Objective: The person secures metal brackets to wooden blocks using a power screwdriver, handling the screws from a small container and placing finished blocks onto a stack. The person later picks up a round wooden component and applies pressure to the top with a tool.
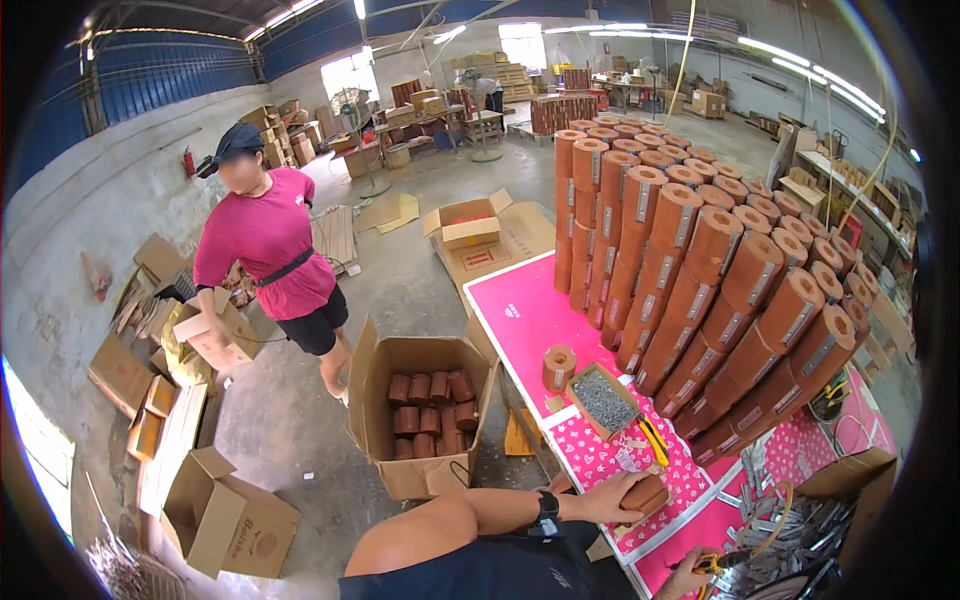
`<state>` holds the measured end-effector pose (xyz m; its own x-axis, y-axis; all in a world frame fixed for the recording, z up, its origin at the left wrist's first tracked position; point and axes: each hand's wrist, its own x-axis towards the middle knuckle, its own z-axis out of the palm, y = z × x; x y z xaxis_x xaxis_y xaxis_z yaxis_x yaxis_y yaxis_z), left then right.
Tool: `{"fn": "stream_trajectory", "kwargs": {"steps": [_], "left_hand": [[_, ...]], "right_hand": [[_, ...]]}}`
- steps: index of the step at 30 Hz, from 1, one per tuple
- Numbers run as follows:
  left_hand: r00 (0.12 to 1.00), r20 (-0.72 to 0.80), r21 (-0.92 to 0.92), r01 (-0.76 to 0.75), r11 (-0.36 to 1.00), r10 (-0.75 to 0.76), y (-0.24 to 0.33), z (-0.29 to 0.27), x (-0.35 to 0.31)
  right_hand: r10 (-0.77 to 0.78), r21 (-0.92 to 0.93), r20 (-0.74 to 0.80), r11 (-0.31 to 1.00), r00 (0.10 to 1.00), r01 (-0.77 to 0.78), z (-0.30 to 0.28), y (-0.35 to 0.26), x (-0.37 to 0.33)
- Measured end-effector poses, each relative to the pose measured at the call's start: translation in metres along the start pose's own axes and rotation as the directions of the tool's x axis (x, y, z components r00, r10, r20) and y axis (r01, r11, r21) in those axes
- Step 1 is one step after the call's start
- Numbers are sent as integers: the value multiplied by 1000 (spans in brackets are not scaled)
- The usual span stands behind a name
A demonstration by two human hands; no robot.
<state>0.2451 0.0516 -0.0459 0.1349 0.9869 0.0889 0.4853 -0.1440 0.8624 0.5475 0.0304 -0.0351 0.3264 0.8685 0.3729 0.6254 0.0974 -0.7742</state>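
Observation:
My left hand (pixel 612 499), with a dark watch at its wrist, is closed around a reddish-brown cylinder (pixel 646 497) at the near edge of the pink table. At the lower right my right hand (pixel 684 578) is closed on a yellow-and-black tool (pixel 711 564), whose exact kind is partly hidden. A pile of metal strips (pixel 790 540) lies beside that hand. Beyond my left hand are a yellow-handled tool (pixel 653 441) and a small carton of grey metal bits (pixel 596 396). One hollow brown cylinder (pixel 559 369) stands upright next to that carton.
Tall stacks of hollow brown cylinders (pixel 690 270) fill the table's far right. An open carton (pixel 372 430) of cylinders stands on the floor left of the table. A person in a pink shirt (pixel 262 235) stands farther left, near an open carton (pixel 265 525) and scattered boxes.

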Motion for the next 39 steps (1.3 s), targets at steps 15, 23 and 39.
{"fn": "stream_trajectory", "kwargs": {"steps": [15,23,39], "left_hand": [[1000,-17,-8,-9,1000,9,3,1,1],[999,-35,-5,-1,1000,1,1,0,-2],[996,-5,-15,-94,995,94,10,6,21]], "right_hand": [[152,387,0,911,988,-140,40,87,6],[102,193,-7,976,995,-99,20,23,0],[97,195,-139,978,986,-69,30,61,8]]}}
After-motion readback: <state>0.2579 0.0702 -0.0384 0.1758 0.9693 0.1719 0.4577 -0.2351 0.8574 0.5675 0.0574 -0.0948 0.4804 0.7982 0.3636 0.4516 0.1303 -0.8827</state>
